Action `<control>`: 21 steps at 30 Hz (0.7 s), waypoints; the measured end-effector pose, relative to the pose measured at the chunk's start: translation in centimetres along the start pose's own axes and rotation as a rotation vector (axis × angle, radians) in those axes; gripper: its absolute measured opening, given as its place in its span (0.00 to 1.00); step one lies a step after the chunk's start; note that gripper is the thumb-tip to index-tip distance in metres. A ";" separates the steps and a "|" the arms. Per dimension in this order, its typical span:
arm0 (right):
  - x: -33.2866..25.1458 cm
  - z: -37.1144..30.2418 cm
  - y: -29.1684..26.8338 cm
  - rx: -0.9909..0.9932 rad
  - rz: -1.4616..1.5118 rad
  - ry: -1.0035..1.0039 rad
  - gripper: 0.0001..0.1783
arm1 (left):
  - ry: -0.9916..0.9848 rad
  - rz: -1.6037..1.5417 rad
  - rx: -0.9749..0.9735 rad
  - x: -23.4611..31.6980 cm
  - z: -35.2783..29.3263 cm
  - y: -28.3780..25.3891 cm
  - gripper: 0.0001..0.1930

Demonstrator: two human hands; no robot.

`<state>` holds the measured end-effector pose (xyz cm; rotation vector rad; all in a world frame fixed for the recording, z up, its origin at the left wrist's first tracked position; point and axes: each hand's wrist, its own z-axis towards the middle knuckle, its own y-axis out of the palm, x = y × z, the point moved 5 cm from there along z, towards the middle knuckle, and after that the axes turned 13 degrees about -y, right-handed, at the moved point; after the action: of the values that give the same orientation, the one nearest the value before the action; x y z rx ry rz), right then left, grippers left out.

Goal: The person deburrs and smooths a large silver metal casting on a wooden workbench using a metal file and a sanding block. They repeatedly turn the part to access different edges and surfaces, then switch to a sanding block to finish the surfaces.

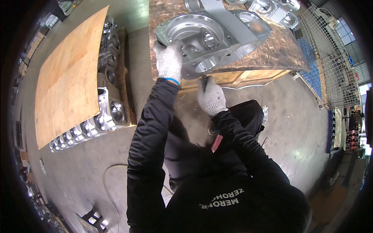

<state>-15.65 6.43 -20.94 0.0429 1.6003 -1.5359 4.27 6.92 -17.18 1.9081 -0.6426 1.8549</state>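
Note:
A large silver machined metal casting with round bores rests on a wooden platform, near its front edge. My left hand, in a pale knit glove with a blue cuff edge, grips the casting's near left corner. Just below the casting's front bore is my right hand, gloved alike. Its fingers are closed together around a small dark tip, too little of which shows to name. Whether that tip touches the casting, I cannot tell.
More castings stand farther back on the wooden platform. On the left, a plywood sheet covers rows of similar castings on a pallet. A wire mesh cage stands at the right. A thin hose lies across the floor.

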 end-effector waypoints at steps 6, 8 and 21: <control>-2.9 -0.8 -1.0 -0.013 0.067 -0.106 0.25 | -0.250 -0.083 0.045 1.9 -0.9 0.1 0.35; -3.7 -0.5 -1.6 -0.042 0.090 -0.140 0.25 | -0.241 -0.093 0.048 2.1 -0.8 0.0 0.34; -6.2 2.5 -6.0 -0.418 -0.218 -0.391 0.21 | -0.146 -0.010 0.000 1.2 0.6 0.2 0.29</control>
<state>-13.99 6.32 -12.12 -0.6424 1.6046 -1.2391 4.62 6.39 -15.98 2.0573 -0.6767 1.7209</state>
